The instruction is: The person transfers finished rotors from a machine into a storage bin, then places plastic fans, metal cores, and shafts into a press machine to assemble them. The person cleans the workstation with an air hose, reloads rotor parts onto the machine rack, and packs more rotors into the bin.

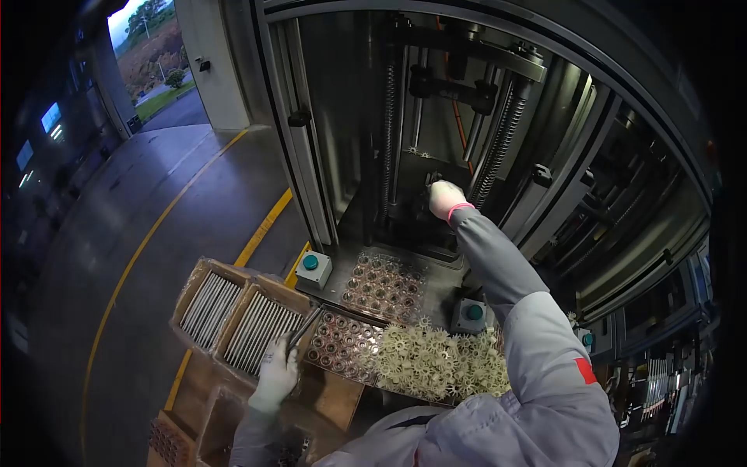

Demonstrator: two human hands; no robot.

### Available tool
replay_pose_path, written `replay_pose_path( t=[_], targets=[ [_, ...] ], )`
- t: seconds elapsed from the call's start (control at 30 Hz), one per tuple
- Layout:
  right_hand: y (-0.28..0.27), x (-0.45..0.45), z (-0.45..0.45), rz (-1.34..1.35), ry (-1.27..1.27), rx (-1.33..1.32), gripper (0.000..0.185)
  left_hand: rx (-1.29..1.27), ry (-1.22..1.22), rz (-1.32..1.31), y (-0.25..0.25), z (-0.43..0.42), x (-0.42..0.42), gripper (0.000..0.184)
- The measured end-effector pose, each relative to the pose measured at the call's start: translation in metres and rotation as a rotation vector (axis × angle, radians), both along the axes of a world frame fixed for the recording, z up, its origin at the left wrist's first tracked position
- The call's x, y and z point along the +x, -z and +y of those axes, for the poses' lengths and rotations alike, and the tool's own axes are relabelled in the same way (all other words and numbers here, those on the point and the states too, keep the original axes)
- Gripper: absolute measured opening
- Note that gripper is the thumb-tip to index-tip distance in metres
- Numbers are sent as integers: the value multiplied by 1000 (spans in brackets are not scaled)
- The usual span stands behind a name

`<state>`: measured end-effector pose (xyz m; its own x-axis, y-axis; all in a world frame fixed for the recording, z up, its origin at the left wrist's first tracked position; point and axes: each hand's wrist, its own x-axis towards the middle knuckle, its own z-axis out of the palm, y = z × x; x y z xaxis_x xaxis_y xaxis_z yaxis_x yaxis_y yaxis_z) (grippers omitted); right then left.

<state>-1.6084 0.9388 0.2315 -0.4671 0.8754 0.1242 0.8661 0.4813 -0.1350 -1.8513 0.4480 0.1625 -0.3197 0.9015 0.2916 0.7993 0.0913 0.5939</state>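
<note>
My left hand (278, 373), in a white glove, is closed round a metal rod (304, 327) that slants up and to the right. It is beside the right-hand box of similar rods (261, 328). My right hand (447, 199), also gloved, reaches into the press (443, 82) between its upright columns. Its fingers are closed at a small dark part low in the machine, whose kind I cannot make out. Below that arm lies a pile of cream toothed plastic pieces (436, 362). Left of the pile stands a clear tray of copper-coloured ring parts (342, 346).
A second clear tray (381, 288) of ring parts lies at the machine's front. Button boxes with green buttons (311, 266) (472, 313) flank it. Another rod box (210, 307) stands at the left. Machine frame posts (303, 132) border the opening. Yellow lines (156, 233) mark the floor.
</note>
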Motion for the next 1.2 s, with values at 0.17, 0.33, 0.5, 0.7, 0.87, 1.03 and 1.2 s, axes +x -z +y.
replay_pose_path(
  t=[0.17, 0.33, 0.5, 0.7, 0.87, 1.03, 1.2],
  targets=[
    [12, -4, -29, 930, 287, -275, 48, -34, 52, -202, -15, 27, 48, 37],
    [38, 44, -168, 918, -3, -50, 45, 6, 123, -508, -28, 159, 71, 47],
    [27, 148, -292, 695, 87, -419, 33, 192, 164, -540, -48, 338, 110, 44],
    [60, 275, -394, 1182, 722, -395, 27, 407, 175, -699, -131, 463, 157, 39],
    [120, 347, -451, 1261, 1056, -306, 25, 678, 153, -704, -158, 510, 172, 33],
    [156, 373, -469, 1248, 1194, -265, 24, 421, 442, -1023, -168, 535, 145, 18],
    [112, 343, -447, 1283, 983, -328, 26, 322, 210, -238, -181, 524, 139, 51]
  ],
)
